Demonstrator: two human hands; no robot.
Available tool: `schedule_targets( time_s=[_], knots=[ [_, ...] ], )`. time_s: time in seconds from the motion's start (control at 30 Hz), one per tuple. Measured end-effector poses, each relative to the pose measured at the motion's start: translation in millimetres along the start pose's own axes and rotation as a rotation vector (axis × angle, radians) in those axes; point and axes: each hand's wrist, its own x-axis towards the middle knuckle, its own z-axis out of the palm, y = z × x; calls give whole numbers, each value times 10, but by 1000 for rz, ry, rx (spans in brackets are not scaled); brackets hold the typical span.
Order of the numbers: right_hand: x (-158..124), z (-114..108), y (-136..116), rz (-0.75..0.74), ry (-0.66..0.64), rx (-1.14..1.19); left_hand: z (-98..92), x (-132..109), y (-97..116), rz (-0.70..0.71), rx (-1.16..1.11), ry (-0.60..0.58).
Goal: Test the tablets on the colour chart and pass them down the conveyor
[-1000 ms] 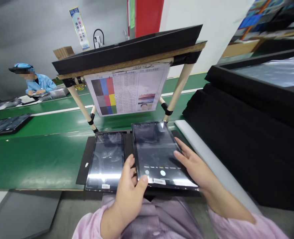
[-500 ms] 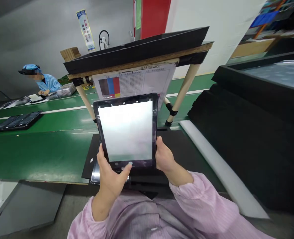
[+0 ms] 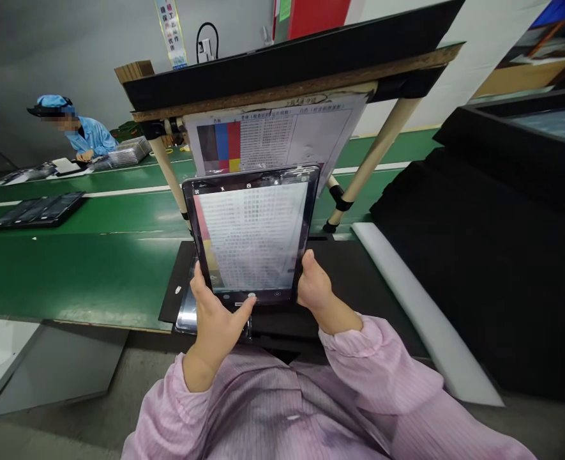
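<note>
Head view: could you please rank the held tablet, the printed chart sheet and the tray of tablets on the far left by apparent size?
1. Printed chart sheet, partly hidden.
2. Held tablet, similar in size but nearer the camera, so unsure.
3. Tray of tablets, smallest and farthest.

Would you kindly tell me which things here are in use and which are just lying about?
In use:
left hand
right hand
raised tablet
test chart

Lying about:
second tablet
black mat
tray of tablets
white foam strip
</note>
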Motion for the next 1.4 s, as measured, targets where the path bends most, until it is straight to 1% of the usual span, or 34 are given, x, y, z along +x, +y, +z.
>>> schedule_targets(
  time_s=[0.17, 0.4, 0.47, 0.53, 0.6, 0.67, 0.73, 0.8, 0.87, 0.9, 1.0, 1.07, 1.13, 1.23, 1.3, 1.37, 1.4],
  knots=[
    [2, 12, 1, -3, 1, -14, 6, -9, -18, -6, 39, 20],
    [7, 9, -23, -13, -24, -40, 1, -25, -20, -15, 10, 8],
    [6, -6, -25, -18, -27, -45, -24, -34, -46, -13, -72, -6],
    [-15, -24, -35, -27, -31, -45, -70, -36, -76, -40, -231, 13],
    [-69, -45, -64, -43, -33, -38, -132, -24, -90, -152, -459, 61],
    [-158, -77, -130, -69, -32, -27, -190, -2, -69, -336, -711, 84],
    [-262, -127, -241, -150, -65, -35, -222, 19, -19, -513, -917, 57],
    [-351, -198, -391, -278, -140, -98, -211, 24, 37, -633, -1024, 36],
    [-399, -288, -556, -380, -205, -222, -159, 6, 78, -702, -1059, 14],
    [-404, -336, -635, -403, -217, -290, -121, -11, 88, -719, -1066, -7],
    [-374, -475, -816, -450, -210, -465, 3, -81, 96, -731, -1073, -63],
    [-350, -556, -878, -490, -192, -556, 72, -132, 106, -741, -1068, -82],
    [-346, -630, -900, -517, -171, -624, 123, -176, 141, -759, -1061, -101],
    [-361, -763, -880, -507, -113, -692, 176, -214, 262, -801, -1050, -107],
    [-353, -885, -832, -455, -98, -730, 213, -209, 384, -855, -1052, -108],
    [-322, -1027, -754, -386, -92, -738, 268, -175, 519, -938, -1064, -131],
    [-303, -1098, -707, -359, -60, -724, 307, -149, 582, -990, -1064, -149]
  ],
)
